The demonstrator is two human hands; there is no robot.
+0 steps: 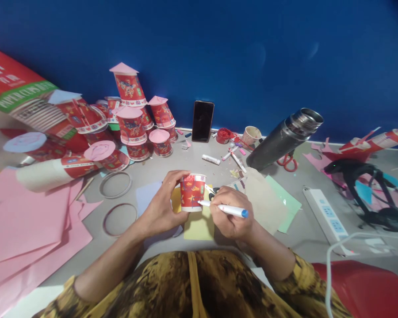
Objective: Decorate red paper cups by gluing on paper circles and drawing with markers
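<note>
My left hand (164, 201) grips a red patterned paper cup (191, 191) from its left side, thumb near the base and fingers at the top. A white marker (228, 209) with a blue end is pinched in my right hand (234, 210). Its tip meets or nearly meets the lower right of the cup's wall. Behind my right fingers, a pair of scissors (209, 189) is partly hidden. Yellow paper (199, 229) lies below the cup, and bluish paper (148, 194) shows beside my left hand.
Stacked red cups with pink paper cones (128, 112) stand back left. Pink sheets (26, 216) and tape rings (115, 184) lie left. A phone (202, 121) leans on the blue wall. A dark flask (281, 139), power strip (328, 218) and black headgear (368, 194) occupy the right.
</note>
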